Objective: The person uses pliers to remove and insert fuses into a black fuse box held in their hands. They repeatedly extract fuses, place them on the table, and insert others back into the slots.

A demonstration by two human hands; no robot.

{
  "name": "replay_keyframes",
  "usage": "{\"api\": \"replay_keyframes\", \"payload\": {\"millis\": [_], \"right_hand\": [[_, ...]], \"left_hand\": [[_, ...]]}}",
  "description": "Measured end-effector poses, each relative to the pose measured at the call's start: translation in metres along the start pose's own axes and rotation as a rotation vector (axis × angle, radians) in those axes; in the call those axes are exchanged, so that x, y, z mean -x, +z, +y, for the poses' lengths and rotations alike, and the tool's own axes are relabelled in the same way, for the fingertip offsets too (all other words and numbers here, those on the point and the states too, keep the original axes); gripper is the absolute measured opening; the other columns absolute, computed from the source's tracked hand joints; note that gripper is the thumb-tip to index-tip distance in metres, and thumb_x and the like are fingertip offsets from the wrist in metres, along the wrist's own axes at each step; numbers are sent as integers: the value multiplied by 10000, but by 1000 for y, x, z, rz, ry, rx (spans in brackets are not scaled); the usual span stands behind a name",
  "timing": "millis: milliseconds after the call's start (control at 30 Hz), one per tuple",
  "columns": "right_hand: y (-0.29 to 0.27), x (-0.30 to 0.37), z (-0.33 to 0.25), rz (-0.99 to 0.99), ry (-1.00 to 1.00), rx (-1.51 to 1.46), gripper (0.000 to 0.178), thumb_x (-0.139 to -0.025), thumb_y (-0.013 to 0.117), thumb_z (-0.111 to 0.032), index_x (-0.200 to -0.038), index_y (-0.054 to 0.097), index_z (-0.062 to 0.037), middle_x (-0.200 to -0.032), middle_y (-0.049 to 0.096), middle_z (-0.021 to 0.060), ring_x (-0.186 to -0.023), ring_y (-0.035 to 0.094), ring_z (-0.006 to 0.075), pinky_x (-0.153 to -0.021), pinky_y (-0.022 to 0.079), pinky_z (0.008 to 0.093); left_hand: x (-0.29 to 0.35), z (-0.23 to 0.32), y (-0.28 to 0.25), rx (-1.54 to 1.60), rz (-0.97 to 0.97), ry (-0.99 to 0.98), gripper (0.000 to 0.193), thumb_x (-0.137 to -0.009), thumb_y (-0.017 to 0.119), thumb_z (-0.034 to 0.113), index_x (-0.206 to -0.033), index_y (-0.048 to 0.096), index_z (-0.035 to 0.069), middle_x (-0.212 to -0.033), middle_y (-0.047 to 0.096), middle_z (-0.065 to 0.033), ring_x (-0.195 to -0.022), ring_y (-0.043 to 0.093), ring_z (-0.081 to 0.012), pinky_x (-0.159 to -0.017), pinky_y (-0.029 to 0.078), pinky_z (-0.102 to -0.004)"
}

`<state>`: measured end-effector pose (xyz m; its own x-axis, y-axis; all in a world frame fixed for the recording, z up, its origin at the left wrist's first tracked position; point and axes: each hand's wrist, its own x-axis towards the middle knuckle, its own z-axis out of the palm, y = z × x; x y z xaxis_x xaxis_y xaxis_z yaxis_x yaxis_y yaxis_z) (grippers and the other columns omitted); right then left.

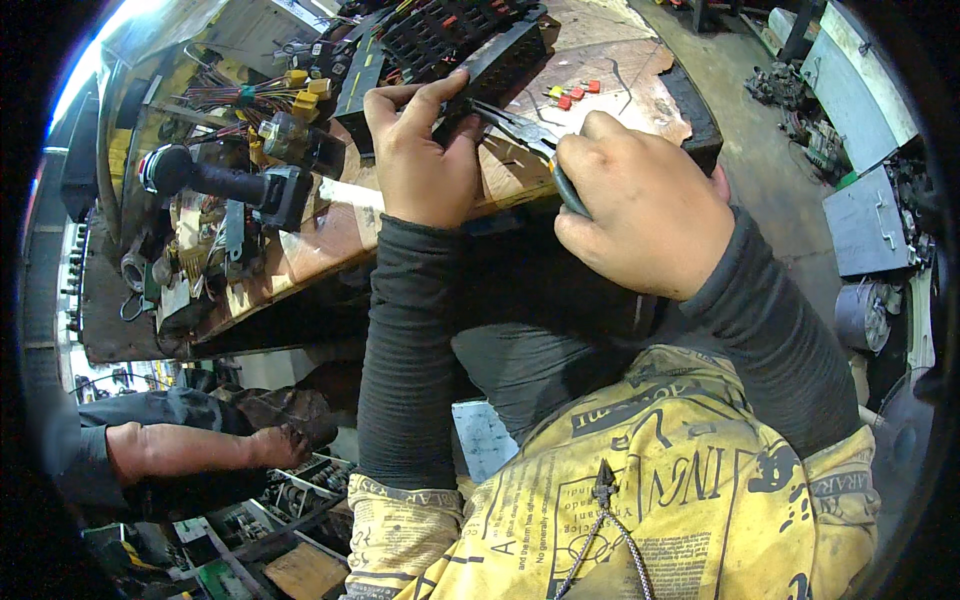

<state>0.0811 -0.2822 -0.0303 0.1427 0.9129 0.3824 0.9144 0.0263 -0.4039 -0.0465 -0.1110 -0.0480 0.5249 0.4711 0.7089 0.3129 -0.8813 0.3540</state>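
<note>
My left hand (pixel 425 155) grips the near edge of a black fuse box (pixel 505 62), fingers and thumb curled against its side. The box stands tilted at the far side of the workbench, with rows of slots and a few red fuses in it. In my right hand (pixel 645 205) is a pair of pliers (pixel 528 130) with grey and orange handles. Their metal jaws point left and reach the box's edge beside my left thumb; what lies between the tips is too small to make out. Several small red and yellow blade fuses (pixel 572 97) lie right of the box.
The worn wooden workbench (pixel 515 175) also bears a cordless power tool (pixel 225 183) and wire bundles with yellow connectors (pixel 305 98) at left. A bent wire (pixel 625 90) lies near the fuses. Another person's arm (pixel 190 452) shows at lower left. A metal cabinet (pixel 868 225) stands right.
</note>
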Motion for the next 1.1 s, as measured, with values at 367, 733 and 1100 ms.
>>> {"api": "replay_keyframes", "payload": {"millis": [367, 733, 1100], "right_hand": [[-17, 25, 0, -10, -19, -21, 263, -753, 654, -222, -832, 619, 26, -848, 615, 218, -762, 654, 390, -717, 542, 485], [-9, 23, 8, -91, 102, -61, 321, -749, 695, -234, -920, 594, 19, -939, 553, 192, -893, 613, 385, -784, 498, 465], [1, 3, 4, -2, 43, -42, 300, -729, 703, -215, -892, 610, 19, -883, 551, 195, -815, 631, 378, -718, 514, 466]], "left_hand": [[-1, -5, 4, -27, 24, 19, 457, -699, 764, 5, -1135, 723, 137, -1018, 529, -123, -974, 549, -283, -902, 467, -362], [2, 3, -1, -29, 8, -35, 485, -701, 772, -15, -1157, 722, 143, -1059, 536, -106, -1025, 555, -267, -935, 466, -357], [2, 4, -1, -9, 0, -26, 459, -707, 744, -31, -1146, 703, 97, -1041, 533, -151, -1002, 547, -318, -908, 464, -381]]}}
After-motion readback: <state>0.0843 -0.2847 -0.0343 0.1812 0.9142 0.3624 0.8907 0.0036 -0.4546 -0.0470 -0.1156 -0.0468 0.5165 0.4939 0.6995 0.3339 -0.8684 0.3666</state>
